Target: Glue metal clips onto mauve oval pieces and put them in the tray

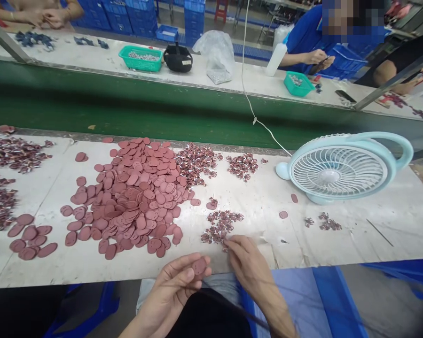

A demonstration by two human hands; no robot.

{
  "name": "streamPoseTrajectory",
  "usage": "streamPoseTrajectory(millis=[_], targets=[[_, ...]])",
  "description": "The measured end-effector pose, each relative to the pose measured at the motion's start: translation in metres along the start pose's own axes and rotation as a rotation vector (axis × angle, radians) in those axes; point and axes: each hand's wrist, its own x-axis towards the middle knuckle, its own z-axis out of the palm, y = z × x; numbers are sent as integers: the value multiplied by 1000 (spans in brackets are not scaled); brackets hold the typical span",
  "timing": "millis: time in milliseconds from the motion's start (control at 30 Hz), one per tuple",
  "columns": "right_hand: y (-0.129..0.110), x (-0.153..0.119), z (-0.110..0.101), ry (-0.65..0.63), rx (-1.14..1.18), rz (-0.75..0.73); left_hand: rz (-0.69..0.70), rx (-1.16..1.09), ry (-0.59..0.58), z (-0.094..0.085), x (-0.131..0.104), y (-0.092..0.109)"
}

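The left hand (178, 286) pinches a flat, oval, reddish-brown leather-like tag (199, 266) between thumb and fingertips, holding it just off the near edge of the white worktable (373, 244). The right hand (248, 265) rests on that edge, its fingers nearly closed, the fingertips (228, 242) touching a small cluster of dark red and silver metal pieces (221, 226); whether they grip one cannot be told. Left of this cluster lies a large heap of the same oval tags (137, 192). Right of the cluster, farther back, a pale blue round desk fan (341, 166) stands on the table.
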Motion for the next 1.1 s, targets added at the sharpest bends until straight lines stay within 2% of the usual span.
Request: streamPoseTrajectory(millis=[100, 267, 333, 500, 567, 700, 800, 933, 1100], targets=[[3, 0, -7, -32, -177, -103, -5, 1, 15, 0, 0, -1], [-5, -1, -11, 52, -310, -243, 1, 33, -51, 7, -1, -4], [-9, -1, -9, 113, -200, -171, 22, 57, -68, 9, -1, -7], [-24, -3, -5, 238, 211, 180, 54, 100, -90, 9, 3, -11], [-38, -6, -6, 225, 354, 285, 78, 111, -98, 8, 5, -14], [-70, -12, -8, 99, 702, 464, 100, 170, -159, 5, 9, -23], [-85, -15, -9, 18, 699, 511, 133, 188, -219, 4, 11, -29], [-84, -17, -13, -115, 599, 500, 124, 203, -286, 6, 9, -29], [-86, -12, -17, -135, 535, 511, 98, 203, -269, 8, 8, -25]])
